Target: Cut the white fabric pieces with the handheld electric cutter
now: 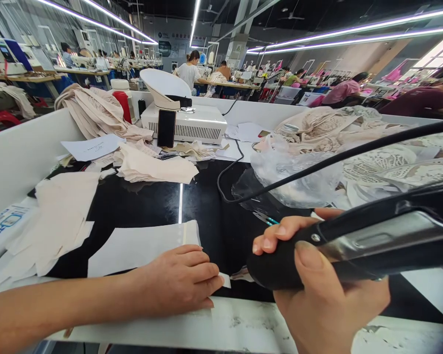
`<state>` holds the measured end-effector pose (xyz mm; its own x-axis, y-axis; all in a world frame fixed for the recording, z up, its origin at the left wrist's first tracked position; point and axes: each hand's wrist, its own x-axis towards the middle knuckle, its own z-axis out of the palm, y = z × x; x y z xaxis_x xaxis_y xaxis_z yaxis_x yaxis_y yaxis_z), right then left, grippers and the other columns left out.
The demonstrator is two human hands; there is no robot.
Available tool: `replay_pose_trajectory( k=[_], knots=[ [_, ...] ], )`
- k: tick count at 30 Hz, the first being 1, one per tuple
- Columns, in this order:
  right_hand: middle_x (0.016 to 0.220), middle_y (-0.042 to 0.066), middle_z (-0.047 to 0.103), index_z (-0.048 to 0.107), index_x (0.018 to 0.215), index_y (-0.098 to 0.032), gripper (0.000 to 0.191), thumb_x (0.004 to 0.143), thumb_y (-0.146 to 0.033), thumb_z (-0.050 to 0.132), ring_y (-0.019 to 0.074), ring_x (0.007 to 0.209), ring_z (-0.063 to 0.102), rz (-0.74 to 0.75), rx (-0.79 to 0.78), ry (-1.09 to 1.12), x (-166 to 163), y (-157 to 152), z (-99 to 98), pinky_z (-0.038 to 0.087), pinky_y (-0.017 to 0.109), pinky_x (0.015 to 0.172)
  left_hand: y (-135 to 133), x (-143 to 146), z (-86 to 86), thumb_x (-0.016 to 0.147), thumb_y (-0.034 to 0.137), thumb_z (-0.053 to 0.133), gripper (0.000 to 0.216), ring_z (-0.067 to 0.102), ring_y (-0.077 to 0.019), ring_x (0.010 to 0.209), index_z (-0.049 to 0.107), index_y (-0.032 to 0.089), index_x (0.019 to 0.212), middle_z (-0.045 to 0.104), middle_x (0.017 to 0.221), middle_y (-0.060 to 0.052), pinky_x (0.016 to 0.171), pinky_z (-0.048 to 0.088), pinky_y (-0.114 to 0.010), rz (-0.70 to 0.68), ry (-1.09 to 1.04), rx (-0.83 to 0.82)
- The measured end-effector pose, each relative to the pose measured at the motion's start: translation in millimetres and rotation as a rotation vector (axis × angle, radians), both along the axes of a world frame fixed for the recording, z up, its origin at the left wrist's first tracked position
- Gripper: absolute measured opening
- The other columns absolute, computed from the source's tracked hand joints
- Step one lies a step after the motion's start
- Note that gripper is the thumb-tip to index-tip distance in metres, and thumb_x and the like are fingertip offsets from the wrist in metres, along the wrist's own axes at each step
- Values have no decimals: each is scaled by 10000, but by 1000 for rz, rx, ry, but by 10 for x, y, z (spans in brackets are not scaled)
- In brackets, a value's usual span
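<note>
My left hand [186, 280] lies over the lower edge of a white, flat panel [140, 246] on the black mat. Its fingers are bent and close together, and a small white tab [226, 280] sticks out at the fingertips. A pale strip runs along the panel's right edge. My right hand [328, 295] is wrapped around a long black handheld tool [354, 246] with a shiny metal side plate, raised close to the camera. The tool's far end leaves the view at right. Behind its rounded end lie thread snips [266, 219] with blue-green handles.
Beige cut pieces [64, 216] are stacked at left, with more pieces [157, 167] behind. At the back stand a white vented box [201, 123] and a phone [166, 129]. A black cable [299, 181] arches across the right side, before plastic bags [291, 172] and lace [384, 164]. People work beyond.
</note>
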<state>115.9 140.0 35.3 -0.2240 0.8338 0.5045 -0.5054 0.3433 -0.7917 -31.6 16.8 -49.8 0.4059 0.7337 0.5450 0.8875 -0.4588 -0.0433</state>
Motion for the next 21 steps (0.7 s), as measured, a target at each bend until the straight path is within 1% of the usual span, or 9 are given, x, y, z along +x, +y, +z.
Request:
replay_pose_trajectory(
  k=[3, 6, 13, 15, 19, 21],
  knots=[
    [734, -57, 721, 725, 1071, -266, 381, 778, -272, 969, 164, 547, 661, 20, -15, 26, -2, -9, 34, 630, 278, 491, 25, -38, -10, 1219, 332, 399, 338, 669, -196, 976, 667, 126, 1228, 721, 1091, -21, 996, 534, -356, -7, -1, 9],
    [741, -52, 728, 733, 1079, -271, 384, 787, -277, 982, 165, 551, 666, 38, 5, 25, 3, -19, 35, 627, 277, 484, 45, -51, -8, 1223, 326, 380, 351, 670, -192, 966, 668, 126, 1221, 720, 1080, -18, 1004, 529, -352, -7, -2, 20],
    [752, -47, 714, 713, 1097, -269, 361, 834, -290, 958, 163, 561, 668, 29, 20, -23, 27, -39, -15, 633, 288, 505, 28, -25, 15, 1214, 335, 427, 310, 685, -195, 975, 665, 137, 1221, 732, 1083, -16, 1009, 537, -348, -3, -15, 20],
    [751, -47, 709, 709, 1093, -267, 349, 841, -280, 948, 163, 562, 668, 20, 22, -29, 31, -38, -12, 631, 288, 506, 28, -41, 9, 1215, 349, 435, 306, 693, -195, 1013, 664, 147, 1231, 742, 1108, -14, 1042, 531, -351, -10, -27, 3],
    [758, -42, 716, 725, 1095, -269, 363, 815, -273, 956, 168, 570, 670, 10, 27, -31, 43, -30, -4, 625, 298, 504, 29, -87, -10, 1227, 329, 408, 315, 693, -186, 1140, 668, 152, 1229, 762, 1171, -8, 1184, 461, -356, -41, -38, 6],
    [758, -40, 717, 730, 1088, -271, 361, 807, -274, 957, 171, 569, 666, -1, 25, -36, 51, -26, -7, 623, 305, 502, 25, -100, -10, 1230, 312, 390, 330, 692, -185, 1145, 674, 146, 1212, 766, 1166, -10, 1202, 449, -345, -48, -43, 13]
  ],
)
